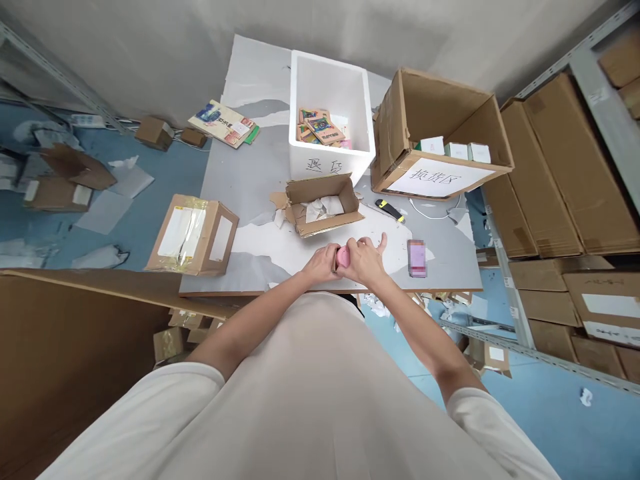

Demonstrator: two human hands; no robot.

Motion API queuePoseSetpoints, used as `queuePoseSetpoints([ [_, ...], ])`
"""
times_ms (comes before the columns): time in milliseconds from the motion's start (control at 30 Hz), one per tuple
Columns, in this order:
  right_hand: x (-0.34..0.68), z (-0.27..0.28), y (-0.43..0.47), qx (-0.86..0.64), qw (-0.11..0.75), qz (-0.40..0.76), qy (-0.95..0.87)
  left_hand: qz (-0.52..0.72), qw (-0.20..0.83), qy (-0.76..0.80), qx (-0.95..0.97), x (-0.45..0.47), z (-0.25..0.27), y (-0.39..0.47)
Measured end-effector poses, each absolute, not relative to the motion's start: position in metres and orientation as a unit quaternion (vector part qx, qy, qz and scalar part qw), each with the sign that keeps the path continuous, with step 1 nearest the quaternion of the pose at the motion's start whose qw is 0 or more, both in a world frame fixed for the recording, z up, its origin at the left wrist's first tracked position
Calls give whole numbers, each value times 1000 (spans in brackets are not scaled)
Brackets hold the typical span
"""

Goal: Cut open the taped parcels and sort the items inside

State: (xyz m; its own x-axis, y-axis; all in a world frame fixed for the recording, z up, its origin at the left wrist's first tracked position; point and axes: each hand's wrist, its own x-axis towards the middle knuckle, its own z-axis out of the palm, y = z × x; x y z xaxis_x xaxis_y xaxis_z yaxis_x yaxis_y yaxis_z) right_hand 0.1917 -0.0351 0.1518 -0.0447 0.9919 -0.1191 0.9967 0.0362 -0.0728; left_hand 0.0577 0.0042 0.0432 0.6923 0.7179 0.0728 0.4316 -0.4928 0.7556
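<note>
Close to the table's front edge, my left hand (321,265) and my right hand (366,261) meet around a small pink object (343,257). Its kind is hard to make out, since fingers cover much of it. A brownish edge, perhaps of a small box, shows beside my left fingers. The right hand's fingers are bent over the pink object, with one finger sticking out to the right. Just beyond my hands lies an opened cardboard box (327,229) with crumpled white paper (324,208) inside.
Behind stand a white foam box (330,87) with colourful packets and a large carton (440,183) holding white boxes. A utility knife (390,211) and a phone (417,259) lie to the right. A taped parcel (193,235) and booklets (223,123) are left. Shelves of cartons line the right.
</note>
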Motion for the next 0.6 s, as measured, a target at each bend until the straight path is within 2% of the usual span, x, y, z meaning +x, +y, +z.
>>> queuePoseSetpoints([
  [133,211,209,-44,688,-54,-70,721,198,367,353,838,58,47,4],
  [200,230,238,-48,693,-142,-81,702,205,371,359,832,57,50,4],
  [300,260,258,-51,685,-325,-130,638,208,384,371,820,50,58,4],
  [400,271,242,-51,653,-509,-228,513,239,394,398,793,44,77,4],
  [467,263,220,-49,623,-597,-320,392,295,397,411,766,43,95,4],
  [533,244,197,-49,587,-639,-411,280,354,414,390,743,49,113,3],
  [600,223,179,-50,554,-641,-487,211,400,461,343,714,58,126,4],
])
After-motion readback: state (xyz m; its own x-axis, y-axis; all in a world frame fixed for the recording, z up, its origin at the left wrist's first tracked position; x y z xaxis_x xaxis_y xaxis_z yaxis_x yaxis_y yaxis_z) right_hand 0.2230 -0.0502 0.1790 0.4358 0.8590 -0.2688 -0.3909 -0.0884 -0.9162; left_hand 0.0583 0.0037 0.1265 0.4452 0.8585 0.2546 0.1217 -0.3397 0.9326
